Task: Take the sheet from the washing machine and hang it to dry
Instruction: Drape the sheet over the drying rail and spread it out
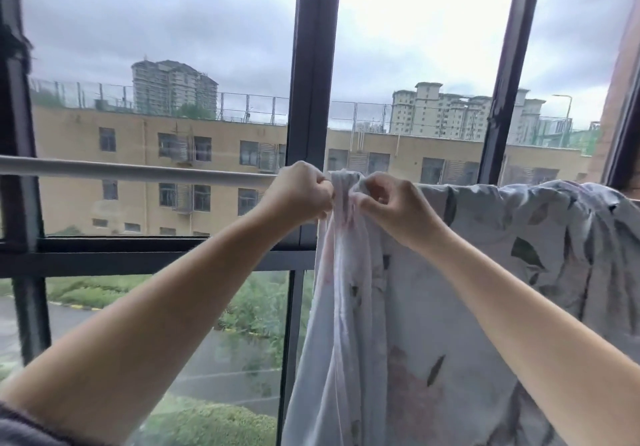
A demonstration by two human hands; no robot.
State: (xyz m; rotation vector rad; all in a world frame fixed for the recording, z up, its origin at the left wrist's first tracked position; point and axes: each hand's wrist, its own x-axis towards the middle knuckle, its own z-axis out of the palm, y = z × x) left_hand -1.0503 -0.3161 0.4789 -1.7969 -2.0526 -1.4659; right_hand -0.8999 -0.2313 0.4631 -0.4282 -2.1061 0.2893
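Grey sky and yellow blocks fill the tall window [149, 47], whose dark frame [313, 64] stands just behind the work. Over the right half hangs the leaf-printed sheet [485, 272], draped across a pale rail [138, 170] so air can reach both sides. Its left edge is bunched in a thick fold, while the rail to the left is bare, probably the room needed to spread it. The left hand [301, 192] is clenched round that bunched edge at rail height. The right hand [391, 203] pinches the fabric just beside it, likely to tease the folds apart.
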